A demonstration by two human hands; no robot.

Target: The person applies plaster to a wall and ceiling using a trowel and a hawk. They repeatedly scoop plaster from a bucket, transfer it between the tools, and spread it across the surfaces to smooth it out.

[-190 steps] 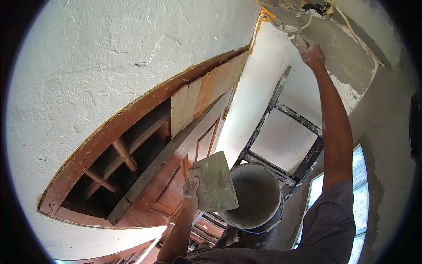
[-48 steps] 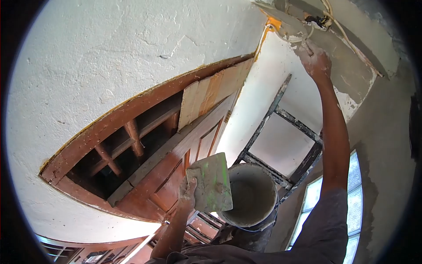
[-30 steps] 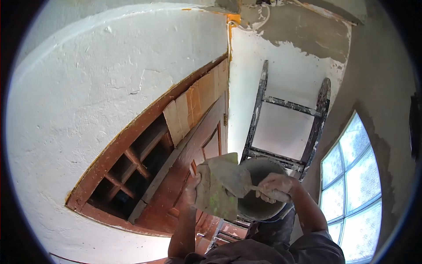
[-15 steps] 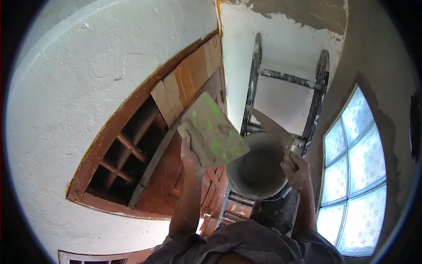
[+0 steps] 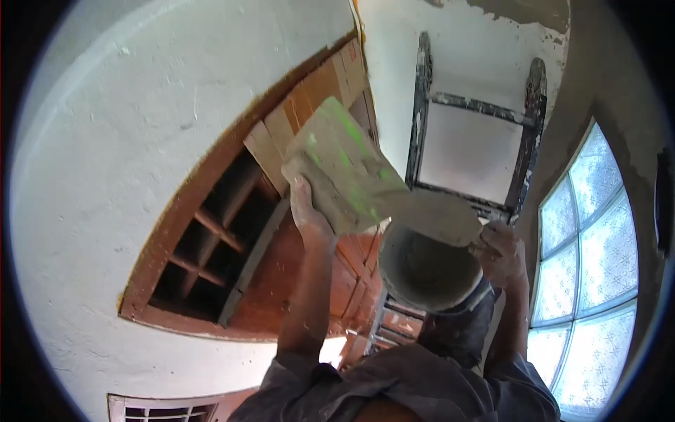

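Note:
My left hand [image 5: 306,211] is closed around the back of a plastering float [image 5: 344,165], a flat rectangular board with green showing through grey plaster. In my right hand [image 5: 500,254] is a trowel [image 5: 439,216], its broad blade smeared grey and pointing left towards the float's lower right corner. The blade lies across the top of a bucket [image 5: 395,278], hiding part of its opening. Grey residue coats the bucket's inside; how much material lies at the bottom is hard to see.
A plaster-spattered ladder [image 5: 485,107] stands behind the bucket. To the right is a glass-block window [image 5: 587,239] in a grey wall. A reddish-brown wooden door frame [image 5: 176,274] with dark panes and cardboard [image 5: 309,98] stands left, beside a white wall [image 5: 112,162].
The trowel has swung from a slanted, edge-on pose to lie nearly level over the bucket, its tip now close to the float. The float has risen slightly, and the whole view has shifted.

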